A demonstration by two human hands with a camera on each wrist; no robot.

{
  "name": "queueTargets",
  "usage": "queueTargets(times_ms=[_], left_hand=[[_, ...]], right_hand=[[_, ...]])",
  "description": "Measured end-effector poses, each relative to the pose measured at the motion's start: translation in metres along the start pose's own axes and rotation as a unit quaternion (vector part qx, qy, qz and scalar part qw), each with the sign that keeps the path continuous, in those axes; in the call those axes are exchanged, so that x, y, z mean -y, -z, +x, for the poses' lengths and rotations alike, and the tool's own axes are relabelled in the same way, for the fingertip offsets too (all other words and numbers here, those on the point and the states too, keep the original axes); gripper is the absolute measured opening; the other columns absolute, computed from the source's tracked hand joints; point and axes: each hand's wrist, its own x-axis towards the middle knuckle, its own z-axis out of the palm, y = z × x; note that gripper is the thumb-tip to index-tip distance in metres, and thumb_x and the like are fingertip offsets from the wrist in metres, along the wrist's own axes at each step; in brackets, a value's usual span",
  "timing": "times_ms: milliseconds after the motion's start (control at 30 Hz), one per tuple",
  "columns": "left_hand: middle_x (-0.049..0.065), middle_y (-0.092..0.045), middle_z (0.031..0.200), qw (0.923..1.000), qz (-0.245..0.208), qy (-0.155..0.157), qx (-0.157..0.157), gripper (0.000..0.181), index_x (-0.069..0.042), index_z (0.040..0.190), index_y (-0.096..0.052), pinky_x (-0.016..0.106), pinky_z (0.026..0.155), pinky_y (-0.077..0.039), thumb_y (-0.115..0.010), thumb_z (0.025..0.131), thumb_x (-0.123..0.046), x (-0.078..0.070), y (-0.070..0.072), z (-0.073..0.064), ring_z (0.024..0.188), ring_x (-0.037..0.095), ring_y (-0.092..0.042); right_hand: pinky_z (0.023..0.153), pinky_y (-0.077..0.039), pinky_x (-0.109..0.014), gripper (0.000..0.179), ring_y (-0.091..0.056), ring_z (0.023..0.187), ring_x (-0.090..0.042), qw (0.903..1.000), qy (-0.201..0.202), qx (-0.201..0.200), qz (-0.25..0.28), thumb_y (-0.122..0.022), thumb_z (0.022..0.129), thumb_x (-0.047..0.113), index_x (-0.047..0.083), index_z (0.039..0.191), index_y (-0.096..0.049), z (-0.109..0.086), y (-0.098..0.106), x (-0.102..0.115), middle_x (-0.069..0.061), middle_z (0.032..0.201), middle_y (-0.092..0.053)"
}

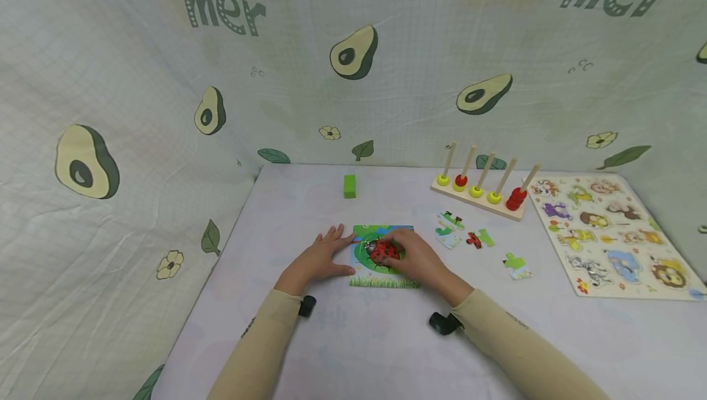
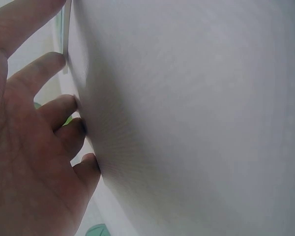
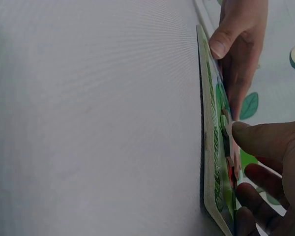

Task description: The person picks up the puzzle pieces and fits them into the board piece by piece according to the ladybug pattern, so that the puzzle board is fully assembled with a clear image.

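Note:
A square ladybug puzzle board [image 1: 381, 281] lies flat on the table, with a green grass strip along its near edge. My left hand [image 1: 317, 260] is spread beside it, thumb and index finger touching the board's left edge. In the left wrist view the fingertips of that hand [image 2: 44, 128] rest on the tabletop and against the board's side. Over the board, my right hand [image 1: 424, 260] pinches a red ladybug puzzle piece [image 1: 382, 253] between thumb and fingers. The right wrist view shows the thumb low over the board [image 3: 210, 147]; the piece's outline is partly hidden.
Several loose puzzle pieces [image 1: 448, 238] lie right of the board. Behind them stands a wooden peg stacker [image 1: 480, 199] with red and yellow beads. An animal puzzle board [image 1: 596, 253] lies at far right. A green block [image 1: 350, 186] sits toward the back, before a cloth backdrop [image 1: 420, 130].

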Motion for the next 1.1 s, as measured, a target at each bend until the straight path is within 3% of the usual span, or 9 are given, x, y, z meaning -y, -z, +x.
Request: queueTargets(times_ms=[133, 400, 667, 1100], left_hand=[[0.007, -0.014, 0.170, 1.0000, -0.002, 0.002, -0.001, 0.085, -0.025, 0.160, -0.037, 0.045, 0.127, -0.005, -0.078, 0.088, -0.046, 0.000, 0.000, -0.001, 0.157, 0.026, -0.004], [0.006, -0.013, 0.170, 1.0000, -0.004, 0.000, 0.002, 0.085, -0.026, 0.160, -0.036, 0.045, 0.127, -0.004, -0.077, 0.088, -0.047, 0.000, 0.000, -0.001, 0.157, 0.025, -0.003], [0.007, -0.013, 0.170, 1.0000, -0.003, -0.002, 0.001, 0.085, -0.026, 0.160, -0.036, 0.045, 0.127, -0.004, -0.077, 0.089, -0.047, 0.000, 0.000, -0.001, 0.157, 0.026, -0.003], [0.009, -0.014, 0.170, 1.0000, -0.001, -0.002, 0.000, 0.086, -0.023, 0.160, -0.036, 0.048, 0.127, -0.006, -0.078, 0.088, -0.047, 0.000, 0.000, -0.001, 0.157, 0.027, -0.004]], right_hand=[[0.107, -0.046, -0.047, 0.044, -0.056, 0.127, -0.026, 0.9996, 0.022, 0.010, -0.017, -0.081, 0.089, 0.026, 0.015, 0.130, -0.070, 0.000, 0.000, -0.002, -0.004, 0.131, -0.067], [0.110, -0.044, -0.048, 0.046, -0.054, 0.130, -0.028, 0.9988, 0.023, 0.017, -0.040, -0.081, 0.089, 0.028, 0.016, 0.131, -0.069, -0.001, -0.001, -0.002, -0.004, 0.133, -0.066], [0.122, -0.027, -0.051, 0.048, -0.056, 0.130, -0.029, 0.9981, 0.032, 0.020, -0.048, -0.083, 0.087, 0.026, 0.012, 0.131, -0.068, -0.002, 0.002, 0.004, -0.007, 0.132, -0.067], [0.112, -0.041, -0.050, 0.050, -0.057, 0.127, -0.028, 0.9970, 0.020, 0.023, -0.071, -0.083, 0.086, 0.028, 0.012, 0.131, -0.068, -0.002, 0.001, 0.008, -0.005, 0.132, -0.067]])
